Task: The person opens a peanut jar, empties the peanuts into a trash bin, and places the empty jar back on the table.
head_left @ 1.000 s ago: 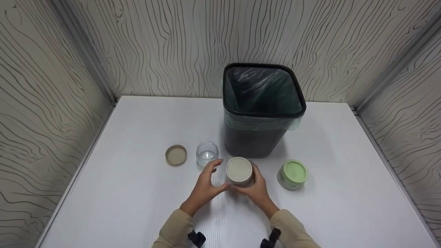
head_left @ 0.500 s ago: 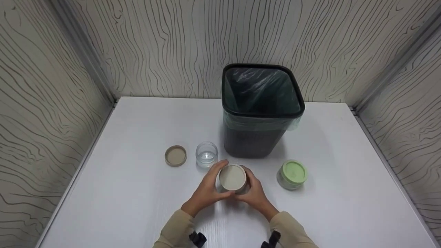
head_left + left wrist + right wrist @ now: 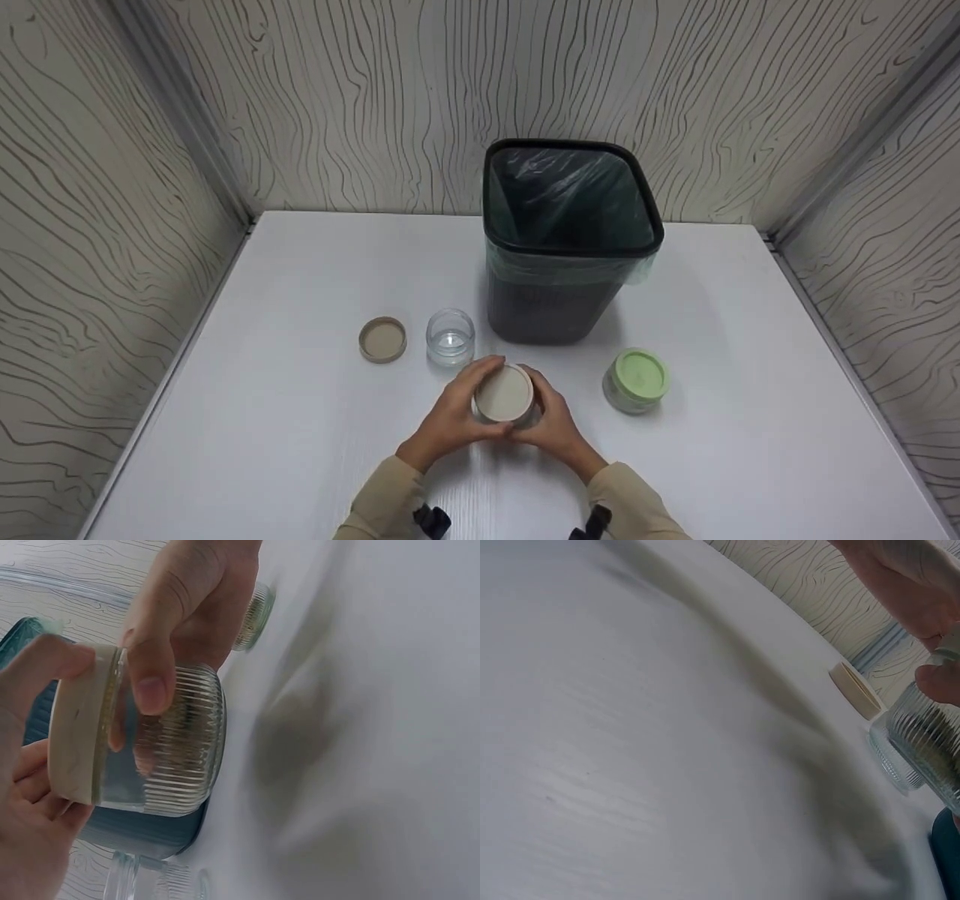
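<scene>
The left hand (image 3: pixel 454 420) curls its thumb and fingers round the rim of a cream lid (image 3: pixel 504 394); the right hand (image 3: pixel 553 429) grips the ribbed glass of the jar (image 3: pixel 178 757) beneath it. The jar is upright between them, near the person, and looks raised off the table (image 3: pixel 285 450), its shadow falling apart from its base in the left wrist view. Something dark shows inside the glass. The lid is still on; whether it is being loosened or tightened cannot be told.

As for progress, one jar appears dealt with: the open jar (image 3: pixel 450 339) stands just beyond the left hand, apparently empty, with a beige loose lid (image 3: pixel 382 340) lying to its left. The held jar seems to be the one now being worked on, while the green-lidded jar (image 3: pixel 636 381), closed and untouched on the right, is likely left to do.

Both forearms reach in from the near edge in tan sleeves (image 3: pixel 386 495), angled inward so that the hands meet in front of the body, thumbs nearest the wearer and fingers round the far side. Behind the jars stands a dark bin (image 3: pixel 551 311) with a translucent liner (image 3: pixel 566 180), backed by wood-grain panels (image 3: pixel 360 97).
</scene>
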Demonstrator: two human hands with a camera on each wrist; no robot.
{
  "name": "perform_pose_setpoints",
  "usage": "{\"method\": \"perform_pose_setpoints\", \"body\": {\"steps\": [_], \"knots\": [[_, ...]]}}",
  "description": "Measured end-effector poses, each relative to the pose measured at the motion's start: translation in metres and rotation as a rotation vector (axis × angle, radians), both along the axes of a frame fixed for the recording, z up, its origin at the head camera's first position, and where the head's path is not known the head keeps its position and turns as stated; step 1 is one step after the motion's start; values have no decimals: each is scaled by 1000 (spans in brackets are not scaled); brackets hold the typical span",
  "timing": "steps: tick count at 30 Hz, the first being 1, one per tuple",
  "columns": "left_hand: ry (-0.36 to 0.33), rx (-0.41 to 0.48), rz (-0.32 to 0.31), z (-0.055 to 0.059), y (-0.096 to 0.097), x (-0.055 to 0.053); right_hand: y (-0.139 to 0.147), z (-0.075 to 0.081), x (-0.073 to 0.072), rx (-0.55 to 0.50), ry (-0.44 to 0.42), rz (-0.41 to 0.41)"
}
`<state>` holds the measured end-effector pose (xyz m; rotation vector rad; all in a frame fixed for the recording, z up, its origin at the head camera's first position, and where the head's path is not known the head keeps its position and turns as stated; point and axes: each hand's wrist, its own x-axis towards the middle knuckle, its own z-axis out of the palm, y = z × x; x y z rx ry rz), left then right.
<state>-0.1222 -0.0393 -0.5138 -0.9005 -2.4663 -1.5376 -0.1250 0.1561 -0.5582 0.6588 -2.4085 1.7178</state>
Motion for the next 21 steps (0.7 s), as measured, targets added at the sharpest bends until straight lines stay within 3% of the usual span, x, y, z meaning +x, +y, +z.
{"method": "perform_pose_setpoints", "body": {"steps": [9, 21], "knots": [[22, 27, 25, 5, 4, -5, 1, 5, 2, -45, -24, -6], [23, 78, 45, 7, 6, -8, -2, 6, 0, -58, 76, -40]]}}
